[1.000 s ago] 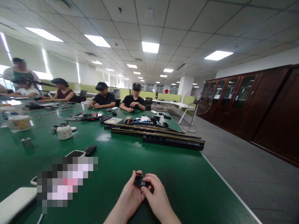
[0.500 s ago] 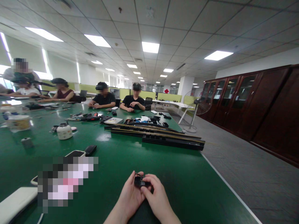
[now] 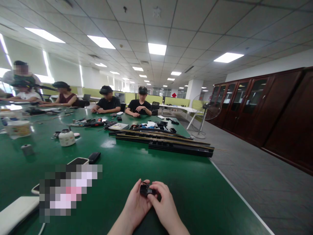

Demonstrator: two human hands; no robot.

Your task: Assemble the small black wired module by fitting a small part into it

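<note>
A small black part [image 3: 144,190] with a blocky body is held between my two hands above the green table [image 3: 195,192]. My left hand [image 3: 137,204] cradles it from the left, palm up, with fingers curled around its far side. From the right, my right hand [image 3: 163,199] pinches the part with thumb and fingers. A thin dark piece, perhaps a wire, sticks up at the part's upper left. My fingers hide much of its right side, so I cannot tell exactly what it is.
Long black rails [image 3: 181,150] with thin yellowish rods lie ahead. To the left are a phone [image 3: 78,161], a white slab [image 3: 18,212], a black pouch-like item [image 3: 94,158], a white jar [image 3: 67,137] and a metal cylinder [image 3: 27,149]. Several people sit beyond; a fan [image 3: 204,107] stands right.
My hands stay in nearly the same place around the black part. The part looks slightly turned between my fingers.
</note>
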